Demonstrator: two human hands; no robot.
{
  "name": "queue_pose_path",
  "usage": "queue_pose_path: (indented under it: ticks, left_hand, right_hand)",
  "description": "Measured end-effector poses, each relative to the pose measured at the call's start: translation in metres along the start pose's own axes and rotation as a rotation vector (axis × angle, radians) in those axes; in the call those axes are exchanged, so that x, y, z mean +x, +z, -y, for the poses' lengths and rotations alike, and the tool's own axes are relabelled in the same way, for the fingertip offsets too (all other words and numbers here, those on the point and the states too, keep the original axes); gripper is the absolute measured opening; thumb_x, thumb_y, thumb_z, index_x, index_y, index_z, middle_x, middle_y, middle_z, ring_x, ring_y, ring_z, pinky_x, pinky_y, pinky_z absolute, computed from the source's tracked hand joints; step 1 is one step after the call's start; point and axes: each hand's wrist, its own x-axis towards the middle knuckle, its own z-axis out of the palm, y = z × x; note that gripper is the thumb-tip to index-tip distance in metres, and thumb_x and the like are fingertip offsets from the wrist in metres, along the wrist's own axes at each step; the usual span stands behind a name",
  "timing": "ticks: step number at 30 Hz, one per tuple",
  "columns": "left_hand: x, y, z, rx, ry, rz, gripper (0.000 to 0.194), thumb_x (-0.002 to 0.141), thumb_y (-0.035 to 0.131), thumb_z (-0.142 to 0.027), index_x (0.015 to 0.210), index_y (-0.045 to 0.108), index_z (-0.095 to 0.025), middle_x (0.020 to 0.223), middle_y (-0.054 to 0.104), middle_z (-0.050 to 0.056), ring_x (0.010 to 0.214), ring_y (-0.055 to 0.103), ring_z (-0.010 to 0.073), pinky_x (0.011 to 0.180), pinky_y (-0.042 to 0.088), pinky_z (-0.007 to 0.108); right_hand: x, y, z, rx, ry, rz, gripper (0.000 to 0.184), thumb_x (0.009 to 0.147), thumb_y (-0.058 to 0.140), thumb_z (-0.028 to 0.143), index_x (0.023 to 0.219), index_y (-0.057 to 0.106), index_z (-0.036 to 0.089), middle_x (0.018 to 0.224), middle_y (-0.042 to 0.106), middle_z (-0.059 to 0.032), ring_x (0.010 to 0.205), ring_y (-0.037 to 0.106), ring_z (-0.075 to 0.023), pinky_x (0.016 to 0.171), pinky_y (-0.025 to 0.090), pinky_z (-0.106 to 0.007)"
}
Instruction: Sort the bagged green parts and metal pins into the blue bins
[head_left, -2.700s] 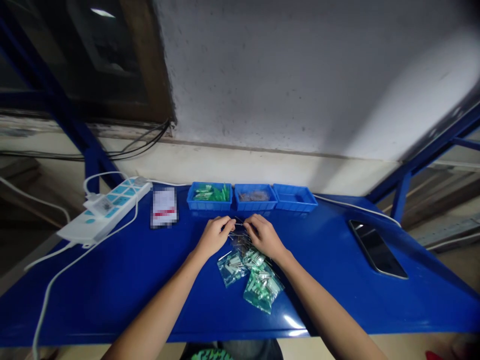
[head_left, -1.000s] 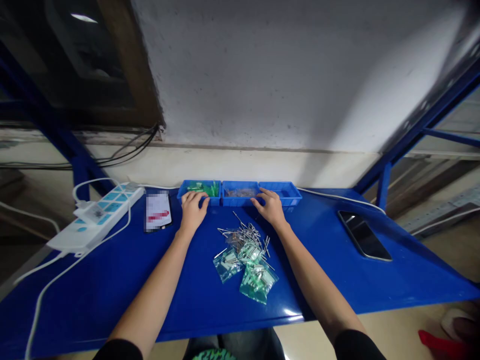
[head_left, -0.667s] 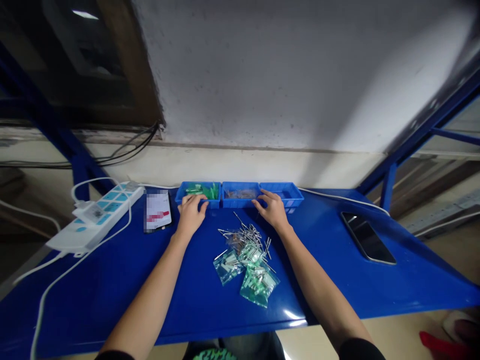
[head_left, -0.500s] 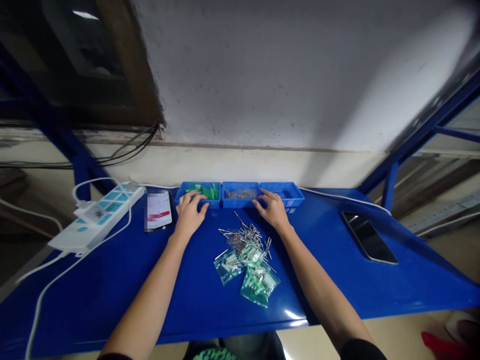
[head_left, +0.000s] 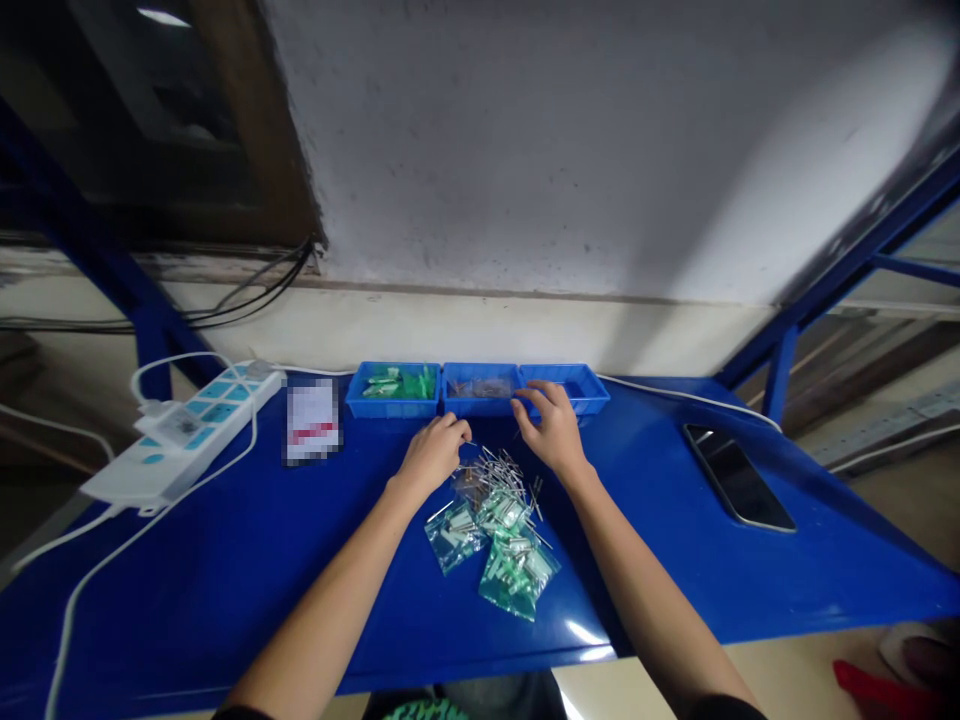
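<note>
My left hand (head_left: 437, 452) is at the far-left side of a heap of thin metal rods (head_left: 501, 472), fingers curled together; what they pinch, if anything, is hidden. My right hand (head_left: 553, 428) hovers by the front of the right blue bin (head_left: 592, 402), its thumb and fingers curved but apart. Small clear bags (head_left: 517, 580) with green and white pieces lie against the near side of the heap. A packet of brownish pieces (head_left: 471, 484) sits at its left side.
The left blue bin (head_left: 394, 408) contains green bags; the middle blue bin (head_left: 480, 406) holds clear bags with brownish pieces. A phone with a lit screen (head_left: 313, 420) and a white power strip (head_left: 180, 440) lie at left, a dark phone (head_left: 739, 475) at right.
My left hand has moved from the left bin rightward and nearer to the rod heap, and its fingers have closed. My right hand has barely shifted beside the right bin.
</note>
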Motion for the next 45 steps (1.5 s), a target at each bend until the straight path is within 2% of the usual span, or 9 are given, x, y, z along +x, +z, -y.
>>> queue_pose_path:
  ticks: [5, 7, 16, 22, 28, 34, 39, 42, 45]
  left_hand:
    - [-0.008, -0.013, 0.004, -0.13, 0.014, -0.108, 0.015, 0.088, 0.043, -0.016, 0.089, 0.057, -0.021, 0.092, 0.059, 0.004, 0.089, 0.051, 0.0214, 0.079, 0.042, 0.035]
    - [-0.008, -0.018, 0.002, -0.216, 0.02, -0.162, 0.017, 0.09, 0.041, -0.018, 0.094, 0.057, -0.021, 0.094, 0.059, 0.004, 0.091, 0.05, 0.0203, 0.083, 0.042, 0.034]
    - [-0.008, -0.02, -0.004, -0.402, 0.023, -0.134, 0.02, 0.089, 0.042, -0.022, 0.104, 0.056, -0.021, 0.093, 0.06, 0.004, 0.091, 0.055, 0.0181, 0.085, 0.043, 0.032]
    - [-0.009, -0.023, -0.007, -0.542, -0.037, -0.15, 0.023, 0.09, 0.039, -0.023, 0.11, 0.051, -0.021, 0.08, 0.06, 0.001, 0.073, 0.06, 0.0136, 0.073, 0.047, 0.027]
    - [-0.011, -0.032, -0.008, -0.458, 0.02, -0.161, 0.013, 0.087, 0.048, -0.027, 0.091, 0.058, -0.021, 0.084, 0.063, 0.001, 0.078, 0.06, 0.0145, 0.073, 0.045, 0.026]
    - [-0.012, -0.032, -0.005, -0.402, 0.013, -0.162, 0.021, 0.092, 0.036, -0.025, 0.087, 0.056, -0.019, 0.081, 0.063, 0.002, 0.078, 0.06, 0.015, 0.072, 0.044, 0.026]
    - [-0.013, -0.039, 0.003, -0.401, 0.003, -0.062, 0.02, 0.091, 0.039, -0.026, 0.093, 0.058, -0.021, 0.085, 0.064, 0.001, 0.076, 0.06, 0.0144, 0.071, 0.044, 0.026]
    - [-0.017, -0.044, 0.017, -0.301, -0.037, 0.074, 0.023, 0.085, 0.049, -0.03, 0.106, 0.056, -0.025, 0.087, 0.062, 0.001, 0.073, 0.058, 0.0157, 0.066, 0.043, 0.027]
    - [-0.021, -0.044, 0.03, -0.209, -0.042, 0.261, 0.021, 0.079, 0.056, -0.03, 0.099, 0.061, -0.026, 0.091, 0.058, 0.002, 0.078, 0.057, 0.0173, 0.067, 0.042, 0.027]
  right_hand:
    - [-0.012, -0.002, 0.041, 0.101, -0.137, 0.3, 0.022, 0.089, 0.048, 0.029, 0.104, 0.06, 0.021, 0.09, 0.063, -0.008, 0.085, 0.056, -0.0225, 0.078, 0.044, -0.037]
    - [-0.016, 0.004, 0.048, 0.11, -0.193, 0.359, 0.019, 0.089, 0.047, 0.027, 0.102, 0.06, 0.021, 0.088, 0.063, -0.0076, 0.081, 0.056, -0.0217, 0.074, 0.043, -0.036]
    - [-0.018, 0.009, 0.05, 0.045, -0.149, 0.272, 0.016, 0.091, 0.042, 0.022, 0.095, 0.058, 0.019, 0.084, 0.062, -0.0069, 0.078, 0.056, -0.0197, 0.072, 0.042, -0.032]
    - [-0.018, 0.009, 0.052, 0.066, -0.155, 0.237, 0.016, 0.092, 0.04, 0.021, 0.089, 0.055, 0.018, 0.084, 0.059, -0.007, 0.077, 0.054, -0.0181, 0.07, 0.043, -0.03]
    - [-0.017, 0.01, 0.046, 0.124, -0.096, 0.195, 0.022, 0.094, 0.036, 0.024, 0.082, 0.053, 0.019, 0.079, 0.057, -0.0065, 0.075, 0.053, -0.0181, 0.068, 0.043, -0.029]
    - [-0.017, 0.006, 0.05, 0.16, -0.219, 0.231, 0.017, 0.092, 0.043, 0.027, 0.088, 0.056, 0.019, 0.082, 0.058, -0.007, 0.078, 0.053, -0.0184, 0.07, 0.043, -0.03]
    - [-0.007, -0.01, 0.027, 0.108, -0.18, 0.064, 0.02, 0.09, 0.044, 0.024, 0.079, 0.059, 0.02, 0.079, 0.057, -0.006, 0.076, 0.053, -0.018, 0.072, 0.042, -0.031]
    - [0.0, -0.02, -0.008, -0.11, 0.025, -0.137, 0.023, 0.089, 0.044, 0.03, 0.077, 0.061, 0.019, 0.077, 0.056, -0.007, 0.078, 0.052, -0.0205, 0.074, 0.042, -0.034]
    - [0.002, -0.028, -0.041, -0.321, 0.212, -0.228, 0.029, 0.083, 0.052, 0.04, 0.093, 0.063, 0.016, 0.09, 0.057, -0.0126, 0.088, 0.05, -0.0267, 0.076, 0.041, -0.039]
